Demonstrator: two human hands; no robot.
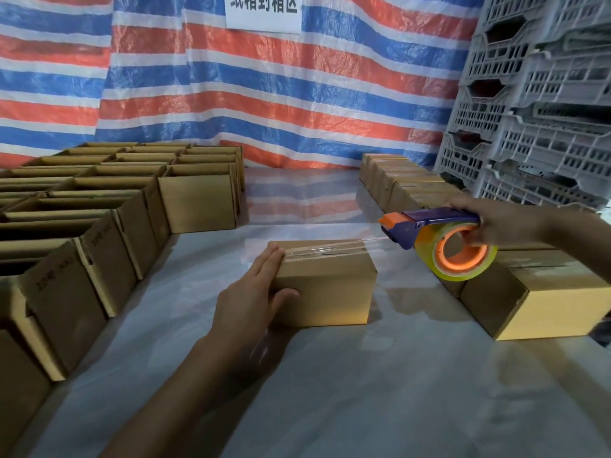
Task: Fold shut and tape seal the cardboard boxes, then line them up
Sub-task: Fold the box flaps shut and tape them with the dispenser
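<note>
Your box [325, 292] sits mid-table [363, 391], flaps shut, tape along the top. Your left grip [253, 294] braces its left end: fingers straight, thumb on the front face. Your right grip [499, 223] wraps the tape dispenser [439, 241] just right of the box, with a strand of tape stretched between them.

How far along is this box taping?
Done: sealed boxes stand lined up on the right. In hand: the left hand steadies the middle box while the right hand holds the tape dispenser, tape stretched from its top. Left: many open boxes on the left.
</note>
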